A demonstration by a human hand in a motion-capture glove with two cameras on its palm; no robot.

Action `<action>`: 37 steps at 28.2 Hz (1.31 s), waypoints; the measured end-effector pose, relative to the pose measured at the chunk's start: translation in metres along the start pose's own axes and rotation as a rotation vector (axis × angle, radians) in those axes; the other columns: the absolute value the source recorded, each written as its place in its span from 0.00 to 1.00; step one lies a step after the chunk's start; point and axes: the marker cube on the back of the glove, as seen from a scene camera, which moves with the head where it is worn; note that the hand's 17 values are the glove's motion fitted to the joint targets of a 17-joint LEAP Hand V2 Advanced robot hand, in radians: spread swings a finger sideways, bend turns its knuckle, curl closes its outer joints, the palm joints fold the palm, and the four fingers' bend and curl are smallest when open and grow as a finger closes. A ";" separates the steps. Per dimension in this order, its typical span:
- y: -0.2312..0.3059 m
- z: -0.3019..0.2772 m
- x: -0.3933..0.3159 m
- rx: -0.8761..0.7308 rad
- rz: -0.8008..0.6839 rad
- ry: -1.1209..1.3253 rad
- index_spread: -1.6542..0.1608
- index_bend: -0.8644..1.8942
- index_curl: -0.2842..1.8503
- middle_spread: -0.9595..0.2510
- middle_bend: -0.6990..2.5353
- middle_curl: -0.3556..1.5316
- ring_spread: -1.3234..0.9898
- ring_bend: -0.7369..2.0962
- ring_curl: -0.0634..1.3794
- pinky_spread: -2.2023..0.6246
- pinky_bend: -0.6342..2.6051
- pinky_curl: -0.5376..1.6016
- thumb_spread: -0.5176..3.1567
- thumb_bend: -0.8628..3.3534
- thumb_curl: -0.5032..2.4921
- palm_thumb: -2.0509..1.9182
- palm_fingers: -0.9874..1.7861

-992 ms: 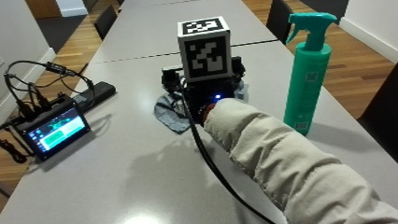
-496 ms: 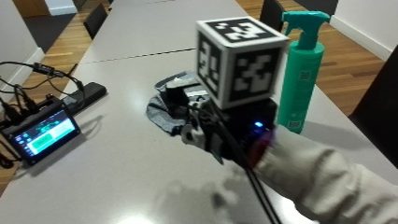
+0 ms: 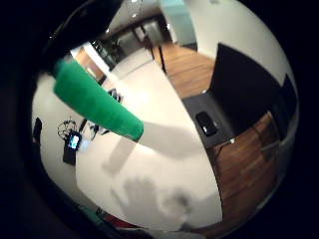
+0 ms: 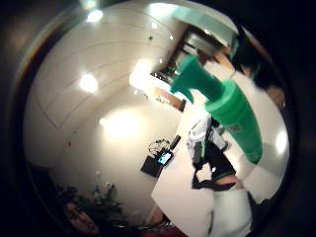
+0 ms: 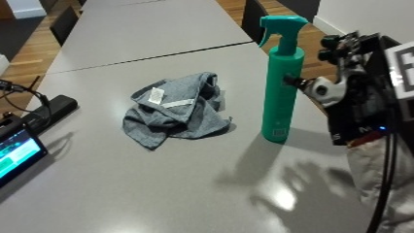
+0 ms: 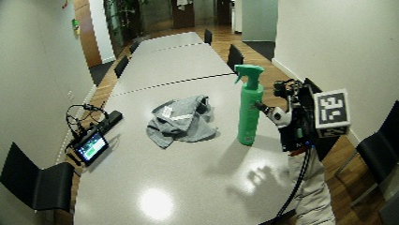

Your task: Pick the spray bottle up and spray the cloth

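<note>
Hands first: our gloved right hand (image 5: pixel 353 92) is up beside the spray bottle (image 5: pixel 282 82), on the side away from the cloth (image 5: pixel 176 108), and we cannot tell from any view whether its fingers are spread or curled, or whether it touches the bottle at all. The other hand is not in sight.

That bottle stands upright on the grey table (image 5: pixel 129 189), tall and narrow, with its nozzle turned toward the cloth. The cloth lies crumpled near it, not touching it.

We judge the main risk to be a tip-over. With so slim a base and so high a body, a sideways bump from the glove's bulky rig could knock it flat toward the cloth. A second risk is a poor hold: if we take it low on the body, we may not reach the trigger. A small screen (image 5: pixel 16 155) and its cables (image 5: pixel 23 92) lie at the table's edge, well beyond the cloth, so a badly aimed spray might wet them.
</note>
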 end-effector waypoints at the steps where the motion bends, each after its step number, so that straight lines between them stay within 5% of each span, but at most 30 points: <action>1: -0.007 0.011 0.011 -0.032 0.041 -0.041 0.75 0.40 0.33 0.68 0.42 0.41 0.51 0.45 0.31 0.72 0.32 0.41 0.36 0.24 0.33 0.71 0.56; 5: -0.020 0.069 0.047 -0.215 0.060 -0.202 0.75 0.35 0.32 0.73 0.40 0.40 0.54 0.42 0.31 0.77 0.31 0.41 0.37 0.23 0.33 0.73 0.43; 12: -0.021 0.098 0.053 -0.223 0.024 -0.358 0.75 0.32 0.24 0.73 0.41 0.40 0.53 0.49 0.28 0.79 0.31 0.37 0.36 0.24 0.34 0.76 0.58; 16: -0.025 0.092 0.051 -0.214 0.026 -0.464 0.76 0.38 0.27 0.70 0.37 0.39 0.52 0.50 0.30 0.79 0.31 0.38 0.35 0.24 0.35 0.78 0.63; 31: -0.027 0.006 0.103 0.008 0.085 -0.481 0.76 0.35 0.26 0.67 0.34 0.41 0.51 0.46 0.32 0.71 0.37 0.43 0.28 0.21 0.37 0.80 0.69; 37: -0.027 -0.002 0.114 -0.021 0.095 -0.292 0.76 0.35 0.26 0.67 0.33 0.42 0.51 0.46 0.33 0.70 0.36 0.43 0.27 0.21 0.38 0.81 0.69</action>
